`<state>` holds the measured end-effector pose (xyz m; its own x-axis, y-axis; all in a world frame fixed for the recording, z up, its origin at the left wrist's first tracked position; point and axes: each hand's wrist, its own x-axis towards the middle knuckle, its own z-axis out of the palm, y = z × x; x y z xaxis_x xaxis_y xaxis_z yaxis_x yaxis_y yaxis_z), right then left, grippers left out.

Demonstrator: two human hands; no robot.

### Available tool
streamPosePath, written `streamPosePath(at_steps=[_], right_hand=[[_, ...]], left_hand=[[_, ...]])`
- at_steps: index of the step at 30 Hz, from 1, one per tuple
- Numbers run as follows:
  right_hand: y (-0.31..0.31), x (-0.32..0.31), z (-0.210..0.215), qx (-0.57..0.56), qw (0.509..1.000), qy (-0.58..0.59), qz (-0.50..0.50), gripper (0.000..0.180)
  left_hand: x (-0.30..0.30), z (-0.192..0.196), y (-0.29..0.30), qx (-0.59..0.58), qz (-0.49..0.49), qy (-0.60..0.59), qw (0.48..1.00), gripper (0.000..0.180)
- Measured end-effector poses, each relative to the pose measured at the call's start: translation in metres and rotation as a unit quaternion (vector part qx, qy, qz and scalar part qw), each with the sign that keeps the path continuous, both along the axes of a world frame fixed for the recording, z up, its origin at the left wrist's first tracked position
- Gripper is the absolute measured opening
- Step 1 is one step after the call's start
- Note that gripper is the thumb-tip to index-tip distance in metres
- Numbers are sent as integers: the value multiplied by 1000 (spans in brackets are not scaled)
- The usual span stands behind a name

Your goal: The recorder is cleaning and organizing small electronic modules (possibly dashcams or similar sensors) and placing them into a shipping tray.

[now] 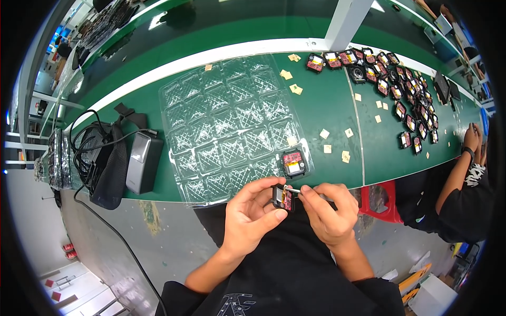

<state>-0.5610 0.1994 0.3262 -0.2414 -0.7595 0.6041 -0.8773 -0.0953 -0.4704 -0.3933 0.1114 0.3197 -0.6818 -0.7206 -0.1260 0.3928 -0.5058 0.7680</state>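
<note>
My left hand [250,216] grips a small black watch-like case [283,197] by its edges, near the front edge of the green bench. Inside the case a red circuit board and a yellow strip show. In my right hand [333,213] is a thin metal-tipped tool [291,190], pinched between thumb and fingers, its tip at the case's upper edge. Whether it is tweezers or a single rod I cannot tell. Just beyond my hands, a second case [293,163] with a red board lies in the corner pocket of a clear plastic tray [232,149].
Many similar cases [411,122] are heaped at the right. Small cream-coloured squares [327,149] lie scattered on the green bench [332,113]. At left stand a grey-black box [143,162] and a black bag [108,176] with cables. A co-worker's arm [458,168] reaches in at the far right.
</note>
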Motion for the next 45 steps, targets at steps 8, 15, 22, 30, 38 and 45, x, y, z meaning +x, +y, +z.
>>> streamPosePath(at_steps=[8, 15, 22, 30, 38, 45], right_hand=[[-1, 2, 1, 35, 985, -168, 12, 25], [-1, 3, 1, 54, 994, -93, 4, 23], [0, 1, 0, 53, 988, -146, 13, 23], [-2, 8, -5, 34, 993, -110, -3, 22], [-3, 10, -7, 17, 996, -86, -7, 24], [0, 11, -9, 17, 996, -87, -19, 23]], left_hand=[[-1, 1, 0, 3, -2, 3, 1000, 53], [-1, 1, 2, 7, 11, -21, 1000, 52], [-2, 0, 1, 11, 9, -23, 1000, 52], [-2, 3, 1, 13, 10, -33, 999, 52], [-2, 2, 1, 22, 8, -39, 999, 54], [-8, 4, 3, 33, 18, -47, 998, 55]])
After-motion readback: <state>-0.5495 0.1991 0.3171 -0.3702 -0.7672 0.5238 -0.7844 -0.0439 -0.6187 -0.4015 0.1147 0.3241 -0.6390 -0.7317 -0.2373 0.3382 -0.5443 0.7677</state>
